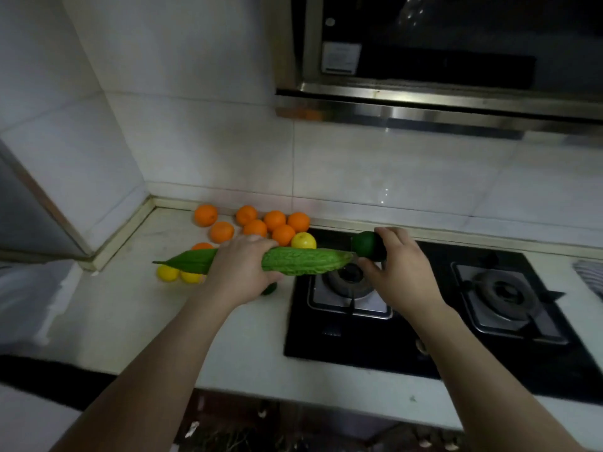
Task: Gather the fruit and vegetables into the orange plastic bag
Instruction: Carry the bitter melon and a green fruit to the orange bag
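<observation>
Both raised near stove point(326, 340) edge, left grip point(241, 272) holding bitter gourd point(303, 261), right grip point(401, 265) holding green fruit point(364, 243)

No legible text anywhere you look. White sticker point(341, 58) on the dark range hood point(456, 102), far right: print too blurred to read. Small round badge point(330, 21) just above it: no lettering you can make out.
</observation>
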A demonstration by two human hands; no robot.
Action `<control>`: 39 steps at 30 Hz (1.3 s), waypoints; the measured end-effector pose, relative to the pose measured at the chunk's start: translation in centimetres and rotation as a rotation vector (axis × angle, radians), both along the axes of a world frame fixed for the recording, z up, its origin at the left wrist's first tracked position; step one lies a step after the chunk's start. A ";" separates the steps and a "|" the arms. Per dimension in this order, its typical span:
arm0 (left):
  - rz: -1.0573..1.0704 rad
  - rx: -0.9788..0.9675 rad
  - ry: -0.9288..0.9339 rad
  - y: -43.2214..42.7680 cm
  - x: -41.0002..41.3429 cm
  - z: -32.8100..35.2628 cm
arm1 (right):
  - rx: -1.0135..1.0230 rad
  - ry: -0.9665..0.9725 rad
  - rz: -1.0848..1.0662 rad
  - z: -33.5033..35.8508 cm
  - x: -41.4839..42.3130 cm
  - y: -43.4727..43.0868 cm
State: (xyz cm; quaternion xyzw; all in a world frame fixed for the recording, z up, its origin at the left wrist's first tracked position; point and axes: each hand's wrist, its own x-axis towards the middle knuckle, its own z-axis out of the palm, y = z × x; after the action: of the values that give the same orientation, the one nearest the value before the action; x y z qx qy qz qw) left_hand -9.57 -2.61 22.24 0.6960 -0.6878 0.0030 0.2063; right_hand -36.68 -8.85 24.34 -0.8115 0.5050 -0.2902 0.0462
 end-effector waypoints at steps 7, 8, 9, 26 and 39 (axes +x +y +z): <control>-0.054 -0.030 -0.017 -0.3 -10.1 2.2 | -0.048 0.002 -0.100 2.2 -10.9 3.1; -0.065 -0.030 -0.018 -0.3 -11.6 2.5 | -0.054 0.003 -0.121 2.4 -12.5 3.5; -0.075 -0.035 -0.018 -0.3 -13.1 2.7 | -0.059 0.002 -0.142 2.5 -14.2 3.9; -0.346 -0.100 0.019 -2.4 -34.3 5.1 | -0.043 0.016 -0.480 4.9 -34.6 11.1; -0.588 -0.109 0.083 -9.8 -45.7 4.7 | -0.058 0.060 -0.741 4.2 -43.7 10.4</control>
State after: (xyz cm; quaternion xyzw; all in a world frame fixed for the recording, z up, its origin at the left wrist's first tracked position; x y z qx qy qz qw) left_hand -55.25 -12.40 26.89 0.4542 -0.8497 -0.0483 0.2634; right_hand -80.35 1.55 28.57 -0.5827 0.7573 -0.2775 -0.1001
